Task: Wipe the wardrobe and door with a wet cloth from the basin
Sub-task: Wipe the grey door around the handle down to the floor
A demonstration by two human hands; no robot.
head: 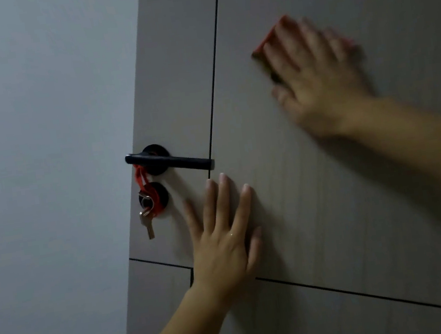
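A grey-brown door [315, 196] with thin black grooves fills the right of the view. My right hand [316, 75] lies flat on its upper panel, fingers straight, pressing a red cloth [267, 40] against the surface; the hand is blurred and covers most of the cloth. My left hand [223, 236] rests flat on the door lower down, fingers spread, just right of the lock, holding nothing. No basin or wardrobe is in view.
A black lever handle [171, 160] sticks out near the door's left edge. Below it a key with a red strap [146, 201] hangs from the round lock. A plain grey wall [45, 162] takes up the left side.
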